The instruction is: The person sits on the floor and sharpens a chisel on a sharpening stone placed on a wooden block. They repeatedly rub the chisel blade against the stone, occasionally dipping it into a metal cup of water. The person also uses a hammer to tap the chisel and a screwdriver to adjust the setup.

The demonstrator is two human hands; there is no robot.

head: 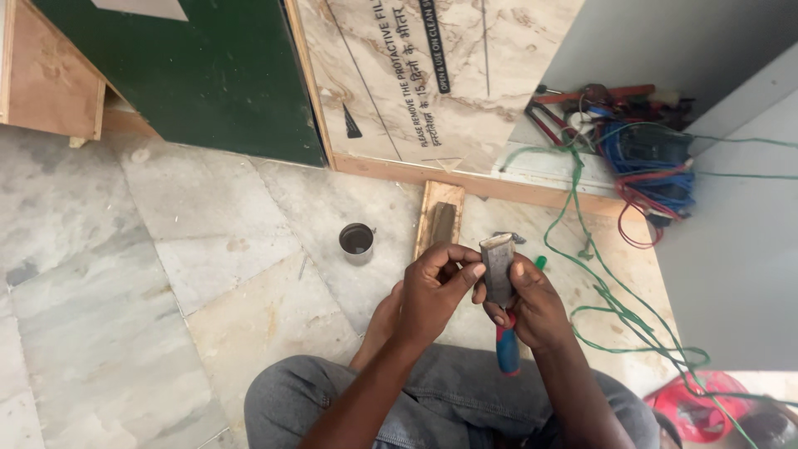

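A flat grey metal blade (498,268) is held upright in the right hand (532,303), fingers wrapped tight. Its edge is pinched by the left hand (434,291), so it stays steady. A small metal cup (357,242) sits beyond the fingers.

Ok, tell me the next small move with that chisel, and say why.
Probably draw the left hand thumb lightly across the chisel blade's upturned edge to check it. The right hand holds the tool upright by its red and blue handle, the left fingertips already pinch the blade, and the flat dark block on the wooden strip lies just ahead, beside a small metal cup.
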